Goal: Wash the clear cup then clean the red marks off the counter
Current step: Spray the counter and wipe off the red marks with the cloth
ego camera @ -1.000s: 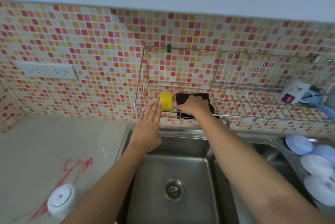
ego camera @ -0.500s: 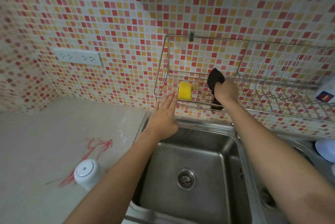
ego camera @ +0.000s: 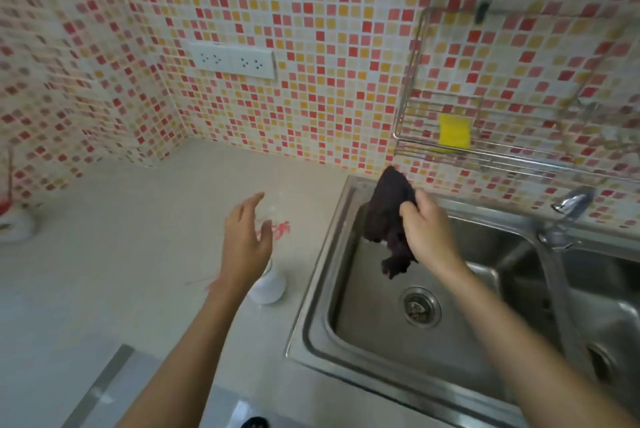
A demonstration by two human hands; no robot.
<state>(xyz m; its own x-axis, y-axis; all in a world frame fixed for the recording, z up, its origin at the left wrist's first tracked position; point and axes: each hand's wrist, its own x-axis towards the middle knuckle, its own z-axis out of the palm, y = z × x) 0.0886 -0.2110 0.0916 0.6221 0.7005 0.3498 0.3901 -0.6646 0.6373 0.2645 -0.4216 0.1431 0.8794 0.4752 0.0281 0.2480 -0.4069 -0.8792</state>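
My right hand (ego camera: pixel 427 232) grips a dark cloth (ego camera: pixel 389 219) that hangs over the left basin of the steel sink (ego camera: pixel 322 289). My left hand (ego camera: pixel 244 240) hovers open above the counter (ego camera: pixel 121 254), fingers spread, right over a white cup-like container (ego camera: pixel 268 284) that it partly hides. Red marks (ego camera: pixel 280 228) are smeared on the counter just beyond that hand, and a faint red streak (ego camera: pixel 202 280) shows to its left. I cannot tell whether the white container is the clear cup.
A yellow sponge (ego camera: pixel 454 130) lies in the wire rack (ego camera: pixel 415 88) on the tiled wall. The faucet (ego camera: pixel 571 206) stands between the two basins. A wall socket (ego camera: pixel 233 61) is above the counter. A white holder (ego camera: pixel 15 225) sits at far left.
My right hand lifted the dark cloth out of the rack and brought it down over the sink. My left hand left the rack and swung left over the counter. The view turned left.
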